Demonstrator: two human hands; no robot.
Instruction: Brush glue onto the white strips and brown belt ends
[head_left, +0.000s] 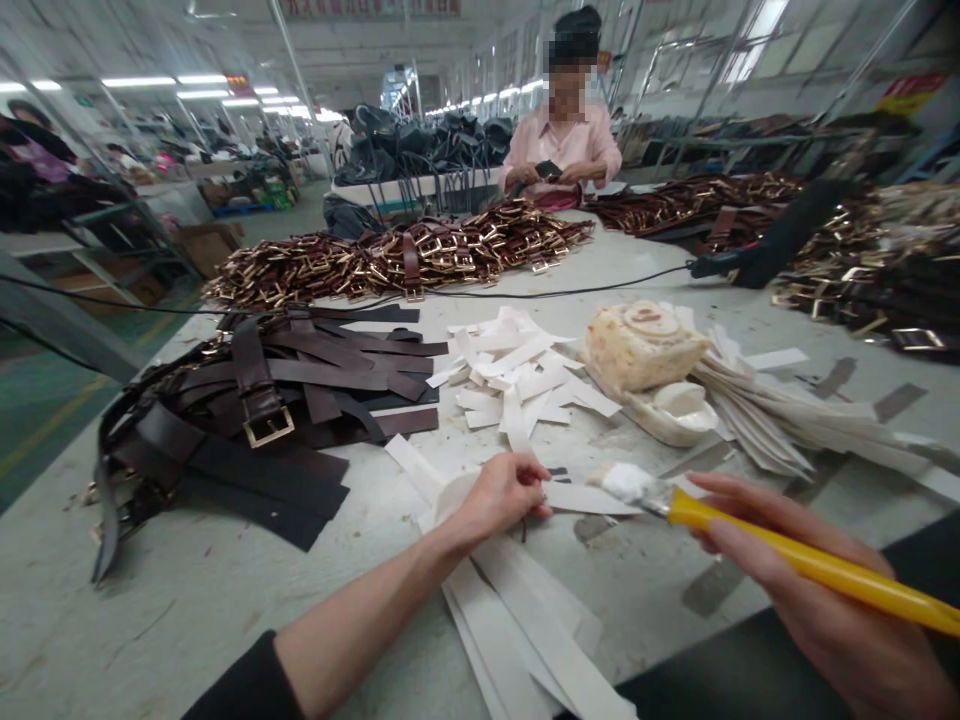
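My right hand (817,590) is closed round a yellow-handled brush (787,555) whose white, glue-laden bristles (626,485) point left over the table. My left hand (501,495) pinches the end of a white strip (585,498) lying right under the bristles. More long white strips (525,620) are fanned out beneath my left wrist. A glue-caked tub (645,350) sits just beyond the brush, resting on a white dish (675,415).
Cut white pieces (517,375) lie in a heap mid-table, dark brown straps with a gold buckle (266,390) to the left. Piles of buckled belts (397,255) span the far side, where a person in a pink shirt (562,145) works. A black cable (570,292) crosses the table.
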